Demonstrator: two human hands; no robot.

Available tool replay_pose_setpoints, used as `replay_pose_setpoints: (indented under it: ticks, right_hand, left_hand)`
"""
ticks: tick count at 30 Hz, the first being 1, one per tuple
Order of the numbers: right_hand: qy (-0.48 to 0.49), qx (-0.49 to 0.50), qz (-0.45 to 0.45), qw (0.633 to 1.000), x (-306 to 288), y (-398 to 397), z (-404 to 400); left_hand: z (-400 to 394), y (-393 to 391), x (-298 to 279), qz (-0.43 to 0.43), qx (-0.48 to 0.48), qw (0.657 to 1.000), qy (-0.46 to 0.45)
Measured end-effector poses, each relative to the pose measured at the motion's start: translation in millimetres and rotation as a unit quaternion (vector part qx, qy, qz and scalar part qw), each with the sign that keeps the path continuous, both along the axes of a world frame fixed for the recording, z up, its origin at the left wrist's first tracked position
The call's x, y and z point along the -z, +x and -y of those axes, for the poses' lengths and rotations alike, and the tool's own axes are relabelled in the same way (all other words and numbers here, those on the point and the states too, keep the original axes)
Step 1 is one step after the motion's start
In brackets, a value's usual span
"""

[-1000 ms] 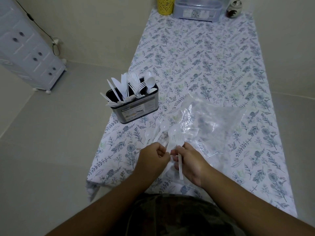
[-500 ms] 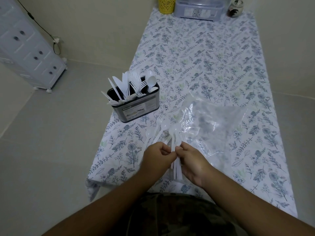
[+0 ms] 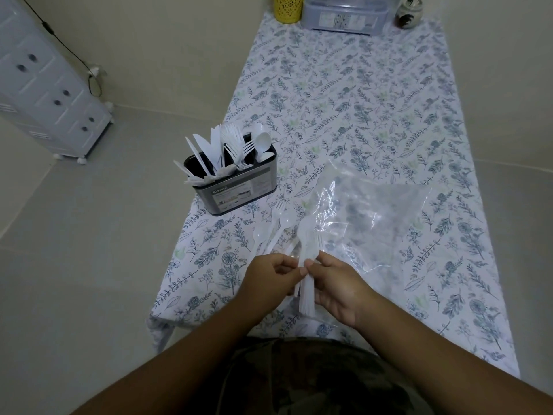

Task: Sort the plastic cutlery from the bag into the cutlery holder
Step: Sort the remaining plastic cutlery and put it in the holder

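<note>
A dark cutlery holder (image 3: 236, 190) stands near the table's left edge, with white plastic knives, forks and spoons sticking out of its compartments. A clear plastic bag (image 3: 374, 217) lies flat to its right. Between them on the cloth lie loose white forks and spoons (image 3: 273, 232). Close to the near edge, my left hand (image 3: 269, 277) and my right hand (image 3: 338, 286) meet around a bunch of white cutlery (image 3: 306, 283). Both pinch it, its heads pointing away from me and its handles hanging down between my palms.
The table wears a floral cloth (image 3: 374, 100). At its far end stand a yellow cup (image 3: 287, 7), a grey lidded box (image 3: 344, 16) and a small round jar (image 3: 408, 13). A white drawer unit (image 3: 51, 94) stands on the floor at the left.
The cutlery in my hands has been gathered from a spread pair into one tight upright bunch. My hands have stayed near the table's front edge.
</note>
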State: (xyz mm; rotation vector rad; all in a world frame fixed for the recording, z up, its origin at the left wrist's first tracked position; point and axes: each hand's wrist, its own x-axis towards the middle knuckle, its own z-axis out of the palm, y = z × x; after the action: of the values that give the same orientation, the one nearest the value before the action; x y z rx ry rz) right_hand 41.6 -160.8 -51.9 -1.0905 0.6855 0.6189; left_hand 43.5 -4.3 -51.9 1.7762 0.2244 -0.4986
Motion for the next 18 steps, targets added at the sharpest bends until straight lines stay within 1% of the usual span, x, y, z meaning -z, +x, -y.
replay_pose_setpoints:
  ticks: [2,5,9,11,15,18]
  right_hand:
    - [-0.020,-0.002,0.006,1.000,-2,1,-1]
    - [-0.045,0.009,0.001,0.999,-2,4,-3]
    - [-0.013,0.047,-0.006,0.999,1,11,2]
    - [0.015,0.052,0.003,0.999,1,12,3]
    - [0.033,0.041,0.023,0.998,3,11,1]
    - [0.036,0.038,0.038,0.998,3,13,1]
  left_hand:
    - [2,-1,1,0.001,-0.004,1.000,-0.002]
    - [3,0,3,0.019,-0.020,0.999,0.029]
    - [1,0,7,-0.024,-0.040,0.999,-0.022]
    - [0,-3,10,-0.028,-0.039,0.999,-0.024]
    - [-2,-5,12,0.006,-0.021,1.000,0.006]
    - [-2,-4,9,0.058,0.017,0.997,0.046]
